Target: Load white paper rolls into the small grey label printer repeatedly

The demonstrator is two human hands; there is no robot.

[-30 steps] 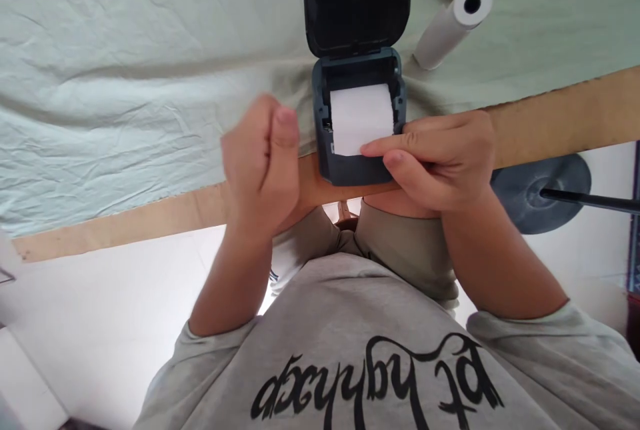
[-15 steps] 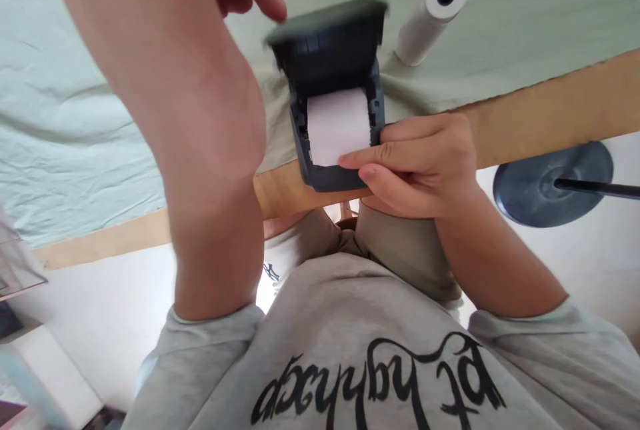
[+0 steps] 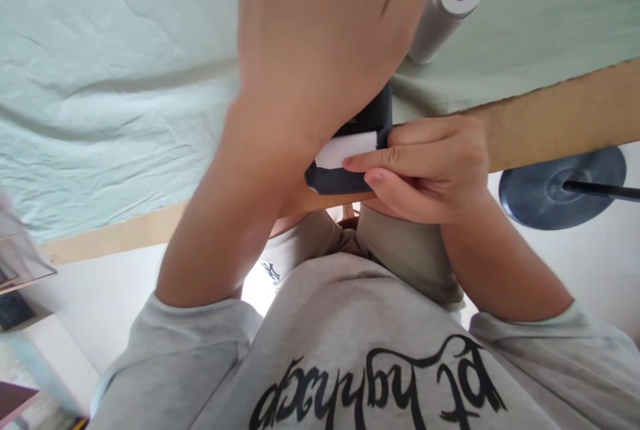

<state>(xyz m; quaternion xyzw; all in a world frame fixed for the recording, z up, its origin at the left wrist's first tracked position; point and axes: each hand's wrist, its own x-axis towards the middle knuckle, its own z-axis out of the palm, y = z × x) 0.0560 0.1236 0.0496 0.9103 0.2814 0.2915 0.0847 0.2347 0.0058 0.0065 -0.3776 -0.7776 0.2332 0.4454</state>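
Hands apart, left hand point(image 3: 325, 23) arched over printer point(image 3: 340, 183), grip unclear; right hand point(image 3: 437, 167) with index finger point(image 3: 375, 157) on paper point(image 3: 333, 153), thumb point(image 3: 393, 189) parted.

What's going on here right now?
The person's right hand has its index fingertip on white paper at the front of a dark device. The left hand blocks much of the device from view; its grip can't be made out. A white roll stands beyond, on the pale green cloth.
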